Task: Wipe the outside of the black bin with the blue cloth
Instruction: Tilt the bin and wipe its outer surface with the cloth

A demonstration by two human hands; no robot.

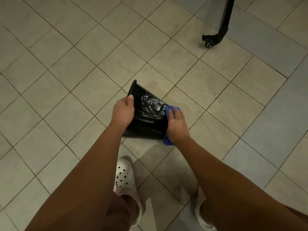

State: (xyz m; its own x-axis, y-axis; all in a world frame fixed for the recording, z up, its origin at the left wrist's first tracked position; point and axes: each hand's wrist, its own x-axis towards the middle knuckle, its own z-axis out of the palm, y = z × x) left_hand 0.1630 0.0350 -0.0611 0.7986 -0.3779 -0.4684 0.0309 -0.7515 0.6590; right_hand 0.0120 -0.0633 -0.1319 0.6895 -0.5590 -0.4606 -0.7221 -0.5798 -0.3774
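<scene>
The glossy black plastic bin (146, 117) is tilted on the beige tiled floor (66, 64), gripped at its left side by the left hand (123, 112). A crumpled blue cloth (168, 114) is pressed against its right side under the right hand (176, 124), clutching it. White smears are seen on the bin's wall.

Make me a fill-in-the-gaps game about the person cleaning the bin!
1. The cloth pressed on the bin is ____ in colour.
2. The ____ hand presses the cloth.
3. The left hand steadies the bin, which is ____, not upright.
4. White ____ streaks the bin's side.

Missing words: blue; right; tilted; foam
</scene>
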